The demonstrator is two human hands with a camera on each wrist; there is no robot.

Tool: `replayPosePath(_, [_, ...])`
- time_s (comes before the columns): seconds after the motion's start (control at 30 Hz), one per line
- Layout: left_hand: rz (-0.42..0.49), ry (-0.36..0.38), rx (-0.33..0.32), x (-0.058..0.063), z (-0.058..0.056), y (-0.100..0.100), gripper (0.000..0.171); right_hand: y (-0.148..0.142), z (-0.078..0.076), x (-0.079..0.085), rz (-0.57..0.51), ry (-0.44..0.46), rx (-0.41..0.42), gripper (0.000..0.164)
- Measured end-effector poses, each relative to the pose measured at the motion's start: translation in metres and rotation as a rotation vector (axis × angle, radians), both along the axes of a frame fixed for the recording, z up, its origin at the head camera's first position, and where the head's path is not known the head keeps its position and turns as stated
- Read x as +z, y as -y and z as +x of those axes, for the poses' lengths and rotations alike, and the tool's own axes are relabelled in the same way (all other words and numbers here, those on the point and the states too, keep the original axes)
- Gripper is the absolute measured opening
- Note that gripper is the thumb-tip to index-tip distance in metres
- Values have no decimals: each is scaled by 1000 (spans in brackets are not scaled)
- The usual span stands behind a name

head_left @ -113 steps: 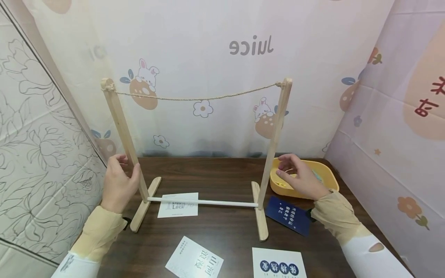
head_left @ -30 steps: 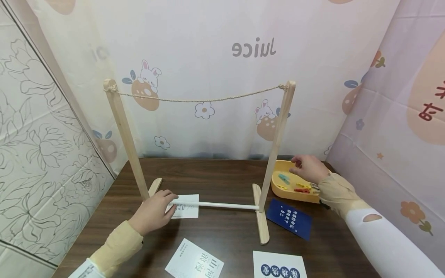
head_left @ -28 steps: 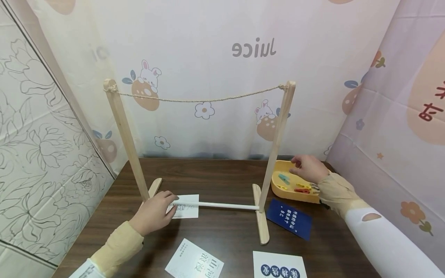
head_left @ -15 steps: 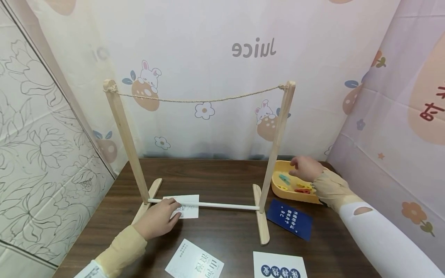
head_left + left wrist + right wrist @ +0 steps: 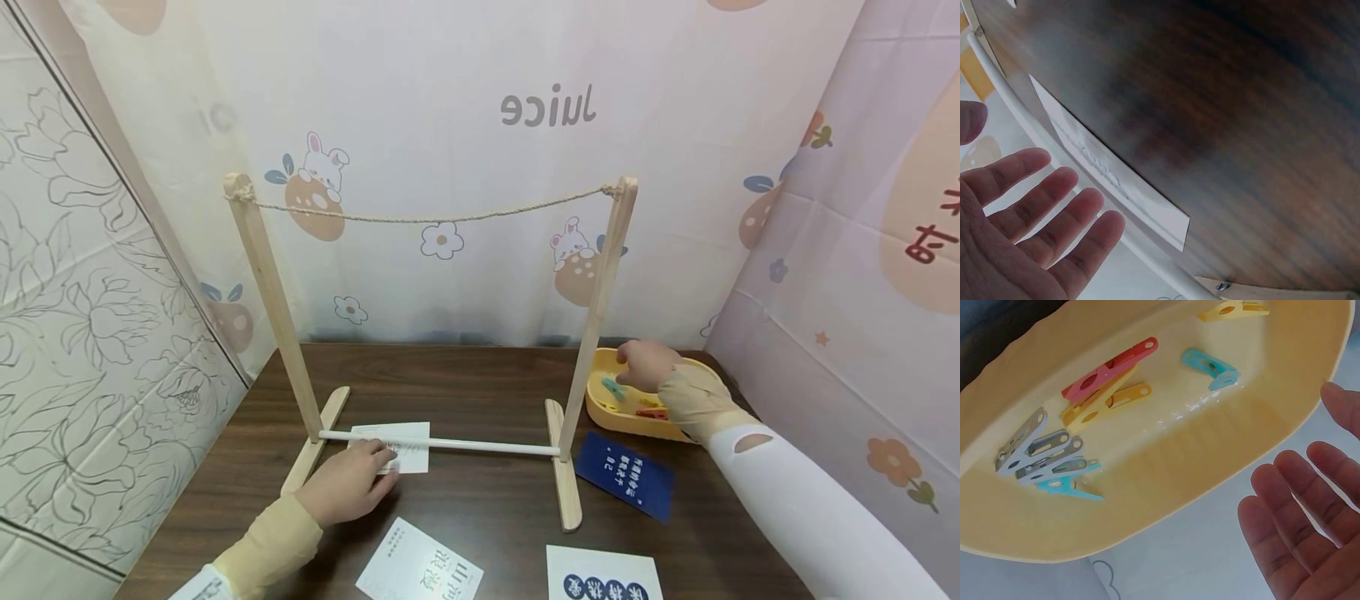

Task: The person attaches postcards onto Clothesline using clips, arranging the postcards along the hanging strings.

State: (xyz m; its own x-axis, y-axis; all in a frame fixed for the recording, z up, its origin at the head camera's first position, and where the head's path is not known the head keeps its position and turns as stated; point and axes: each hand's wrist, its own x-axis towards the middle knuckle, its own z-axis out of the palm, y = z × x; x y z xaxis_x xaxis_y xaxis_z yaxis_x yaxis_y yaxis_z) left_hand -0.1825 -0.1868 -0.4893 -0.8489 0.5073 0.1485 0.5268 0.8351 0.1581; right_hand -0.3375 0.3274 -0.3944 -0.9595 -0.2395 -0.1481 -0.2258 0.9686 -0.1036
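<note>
My left hand [image 5: 351, 482] reaches over a white printed card [image 5: 414, 458] with its fingers relaxed, fingertips overlapping the card in the head view. In the left wrist view, the fingers [image 5: 1094, 247] are spread in front of the white bar [image 5: 1160, 265], with the card beyond. Over the yellow tray [image 5: 633, 423] hovers my right hand [image 5: 649, 365], holding nothing. In the right wrist view several clothespins lie in that tray: a red clothespin [image 5: 1110, 370], a teal clothespin [image 5: 1200, 362], a grey clothespin [image 5: 1021, 440] and yellow ones.
A wooden stand [image 5: 602, 300] with a slack rope [image 5: 420, 219] tied between its posts spans the table [image 5: 480, 508]. A blue card [image 5: 626, 475] lies by its right foot. Two more white cards, one left [image 5: 420, 558] and one right [image 5: 600, 562], lie near the front.
From beside the left post, my left hand has come down to the card, lately shifting slightly right and nearer. Over the last second my right hand has moved left above the tray.
</note>
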Motion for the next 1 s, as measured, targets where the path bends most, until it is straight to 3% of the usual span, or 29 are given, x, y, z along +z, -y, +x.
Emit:
replayPosePath(0.6, [-48, 85, -6, -10, 1, -2, 49, 4, -10, -13, 32, 21, 25, 39])
replayPosePath(0.9, [-30, 126, -3, -17, 0, 0, 47, 0, -16, -30, -3, 46, 40, 22])
replayPosePath(1.0, [-22, 138, -7, -17, 1, 0, 46, -1, -14, -34, -25, 25, 68, 30])
